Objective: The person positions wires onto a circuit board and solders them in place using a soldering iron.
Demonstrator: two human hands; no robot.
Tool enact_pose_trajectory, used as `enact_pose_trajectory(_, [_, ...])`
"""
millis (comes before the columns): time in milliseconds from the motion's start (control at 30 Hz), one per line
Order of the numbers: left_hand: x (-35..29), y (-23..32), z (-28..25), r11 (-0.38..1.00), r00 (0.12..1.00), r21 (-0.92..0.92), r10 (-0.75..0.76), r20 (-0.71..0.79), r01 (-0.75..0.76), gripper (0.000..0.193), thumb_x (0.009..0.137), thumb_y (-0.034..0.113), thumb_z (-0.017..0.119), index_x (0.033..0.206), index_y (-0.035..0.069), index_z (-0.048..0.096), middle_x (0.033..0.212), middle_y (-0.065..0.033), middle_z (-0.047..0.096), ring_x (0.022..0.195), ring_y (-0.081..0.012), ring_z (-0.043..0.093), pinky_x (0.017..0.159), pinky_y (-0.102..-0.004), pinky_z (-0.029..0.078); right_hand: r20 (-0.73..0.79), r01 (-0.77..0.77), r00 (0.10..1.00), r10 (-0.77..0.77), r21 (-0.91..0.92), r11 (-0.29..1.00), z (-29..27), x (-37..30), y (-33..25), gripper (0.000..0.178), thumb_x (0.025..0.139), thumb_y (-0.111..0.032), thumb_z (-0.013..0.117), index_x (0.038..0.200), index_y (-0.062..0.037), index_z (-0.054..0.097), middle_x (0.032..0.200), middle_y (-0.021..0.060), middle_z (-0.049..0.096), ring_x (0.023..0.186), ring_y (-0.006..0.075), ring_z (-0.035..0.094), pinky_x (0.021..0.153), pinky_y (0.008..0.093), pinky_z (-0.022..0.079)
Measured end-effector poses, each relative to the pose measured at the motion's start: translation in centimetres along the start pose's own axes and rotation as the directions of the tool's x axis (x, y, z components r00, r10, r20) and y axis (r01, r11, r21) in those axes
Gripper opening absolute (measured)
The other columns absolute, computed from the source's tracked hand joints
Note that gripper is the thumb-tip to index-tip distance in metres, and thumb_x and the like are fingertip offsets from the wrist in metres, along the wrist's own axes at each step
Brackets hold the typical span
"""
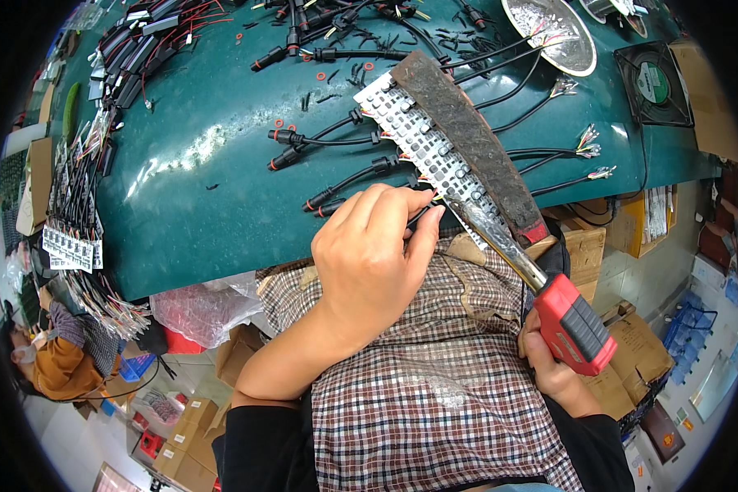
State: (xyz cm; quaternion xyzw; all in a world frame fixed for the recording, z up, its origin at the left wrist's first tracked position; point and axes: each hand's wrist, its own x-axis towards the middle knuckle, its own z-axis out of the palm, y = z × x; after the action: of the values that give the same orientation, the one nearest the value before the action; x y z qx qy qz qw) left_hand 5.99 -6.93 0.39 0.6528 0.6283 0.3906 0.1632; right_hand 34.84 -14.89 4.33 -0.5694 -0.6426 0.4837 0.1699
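My left hand (373, 254) pinches the wire end of a short black cable between thumb and forefinger, at the near edge of a white circuit board panel (434, 152). Most of that cable is hidden behind the fingers. In my right hand (547, 361) is a soldering iron (569, 324) with a red and black handle. Its metal barrel slants up and left, the tip beside the board edge close to my left fingertips. A dark, worn bar (471, 139) lies along the panel. Several black connector cables (344, 141) stick out from the panel's left edge.
More black cables with bared ends (549, 156) lie right of the bar. Behind stands a metal dish (561, 37), with a fan (654, 82) at the right. Wired boards (74, 246) hang at the table's left edge. Another person (74, 348) sits at the lower left.
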Motion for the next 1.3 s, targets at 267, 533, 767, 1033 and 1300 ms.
enact_pose_trajectory(267, [0.1, 0.1, -0.2, 1.000, 1.000, 0.003, -0.002, 0.012, 0.002, 0.016, 0.079, 0.004, 0.085, 0.087, 0.004, 0.071, 0.076, -0.0042, 0.069, 0.059, -0.0144, 0.061, 0.056, -0.0279, 0.047, 0.039, -0.150, 0.988, 0.149, 0.032, 0.988, -0.5, -0.7, -0.5, 0.023, 0.087, -0.009, 0.074, 0.108, -0.0008, 0.071, 0.086, 0.0090, 0.069, 0.076, 0.0243, 0.068, 0.071, 0.0364, 0.054])
enact_pose_trajectory(533, [0.1, -0.1, -0.2, 1.000, 1.000, 0.009, 0.005, 0.012, -0.005, 0.016, 0.079, 0.004, 0.084, 0.087, 0.003, 0.071, 0.077, -0.0047, 0.069, 0.060, -0.0150, 0.062, 0.056, -0.0280, 0.048, 0.012, -0.119, 0.993, 0.119, 0.041, 0.992, -0.1, -0.7, -0.6, 0.024, 0.089, -0.009, 0.073, 0.112, -0.0005, 0.070, 0.088, 0.0086, 0.069, 0.078, 0.0229, 0.067, 0.072, 0.0356, 0.054])
enact_pose_trajectory(767, [0.0, -0.7, -0.4, 0.997, 0.999, -0.080, -0.014, 0.037, 0.017, 0.015, 0.081, 0.004, 0.083, 0.091, 0.002, 0.073, 0.083, -0.0082, 0.073, 0.069, -0.0189, 0.070, 0.063, -0.0280, 0.053, 0.014, -0.134, 0.991, 0.133, 0.104, 0.986, 0.0, -0.4, -1.1, 0.026, 0.091, -0.008, 0.071, 0.116, 0.0000, 0.069, 0.089, 0.0076, 0.068, 0.080, 0.0207, 0.066, 0.074, 0.0342, 0.053])
enact_pose_trajectory(1033, [1.8, -1.8, -1.6, 0.986, 0.983, -0.149, 0.093, 0.158, -0.069, 0.015, 0.079, 0.005, 0.082, 0.092, 0.004, 0.077, 0.082, -0.0080, 0.073, 0.074, -0.0230, 0.070, 0.065, -0.0326, 0.054, 0.022, -0.152, 0.988, 0.151, 0.119, 0.981, 0.0, -0.6, -0.9, 0.028, 0.092, -0.008, 0.070, 0.119, 0.0003, 0.068, 0.091, 0.0071, 0.068, 0.081, 0.0199, 0.066, 0.074, 0.0340, 0.053])
enact_pose_trajectory(1300, [4.7, -3.4, -2.7, 0.940, 0.885, -0.183, 0.334, 0.325, -0.288, 0.017, 0.075, 0.009, 0.082, 0.091, 0.007, 0.076, 0.080, -0.0066, 0.070, 0.071, -0.0250, 0.067, 0.063, -0.0352, 0.052, -0.058, -0.086, 0.994, 0.089, 0.055, 0.995, 0.1, -1.1, -0.3, 0.025, 0.087, -0.009, 0.075, 0.110, -0.0006, 0.071, 0.087, 0.0093, 0.069, 0.076, 0.0257, 0.067, 0.071, 0.0371, 0.054])
